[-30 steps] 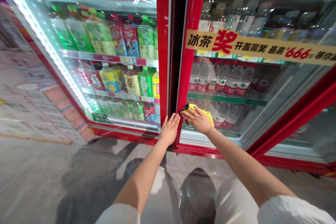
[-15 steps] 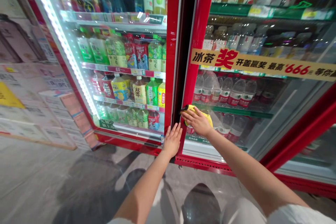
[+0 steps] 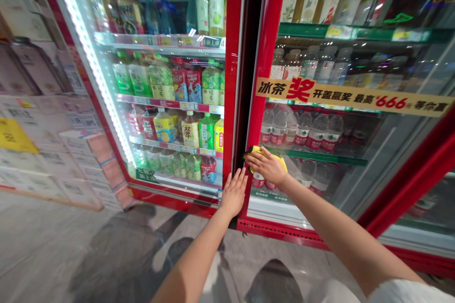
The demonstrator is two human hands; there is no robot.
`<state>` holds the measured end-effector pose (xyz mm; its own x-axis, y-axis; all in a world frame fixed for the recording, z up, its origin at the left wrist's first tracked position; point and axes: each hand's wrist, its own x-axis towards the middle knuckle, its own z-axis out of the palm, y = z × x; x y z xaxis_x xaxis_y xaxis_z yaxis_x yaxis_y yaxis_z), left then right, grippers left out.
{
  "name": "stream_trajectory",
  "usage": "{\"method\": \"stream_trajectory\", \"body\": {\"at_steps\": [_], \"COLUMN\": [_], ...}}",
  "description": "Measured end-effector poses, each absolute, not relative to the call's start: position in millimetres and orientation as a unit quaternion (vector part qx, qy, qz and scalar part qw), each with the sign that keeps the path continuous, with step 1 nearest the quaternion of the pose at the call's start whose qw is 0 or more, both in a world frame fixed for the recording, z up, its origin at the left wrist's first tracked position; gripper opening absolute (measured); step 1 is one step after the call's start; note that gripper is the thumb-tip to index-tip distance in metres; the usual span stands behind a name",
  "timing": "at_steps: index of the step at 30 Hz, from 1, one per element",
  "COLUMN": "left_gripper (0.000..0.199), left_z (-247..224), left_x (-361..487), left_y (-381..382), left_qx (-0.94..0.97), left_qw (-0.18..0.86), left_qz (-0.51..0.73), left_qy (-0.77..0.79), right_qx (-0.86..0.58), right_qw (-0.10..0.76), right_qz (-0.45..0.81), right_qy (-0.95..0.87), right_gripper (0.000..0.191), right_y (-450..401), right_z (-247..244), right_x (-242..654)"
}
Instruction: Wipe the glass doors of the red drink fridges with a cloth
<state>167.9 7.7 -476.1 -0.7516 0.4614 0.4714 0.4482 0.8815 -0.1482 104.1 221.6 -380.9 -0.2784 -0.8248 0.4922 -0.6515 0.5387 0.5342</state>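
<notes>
My right hand presses a yellow cloth against the lower left part of the right glass door of a red drinks cooler, beside its red frame. My left hand lies flat with fingers together on the red frame of the left door, low down near the dark gap between the two doors. Both arms reach forward from the bottom of the view.
The left cooler holds shelves of coloured drink bottles; the right one holds water bottles behind a yellow banner. Stacked cartons stand at the left. Grey floor lies below.
The view has tilted upward, showing higher shelves. My right hand with the cloth stays at the same spot on the door; my left hand stays on the frame.
</notes>
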Motion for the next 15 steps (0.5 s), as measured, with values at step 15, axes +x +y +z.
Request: {"method": "stream_trajectory", "body": {"at_steps": [15], "left_gripper": [0.083], "left_z": [-454.5], "left_x": [160.4], "left_y": [12.1], "left_qx": [-0.237], "left_qw": [0.311], "left_qz": [0.005], "left_qy": [-0.920], "right_qx": [0.416], "right_qw": [0.398], "right_qz": [-0.105], "right_qy": [-0.811], "right_gripper": [0.061], "right_y": [242.2], "right_z": [-387.0], "right_x": [111.8]}}
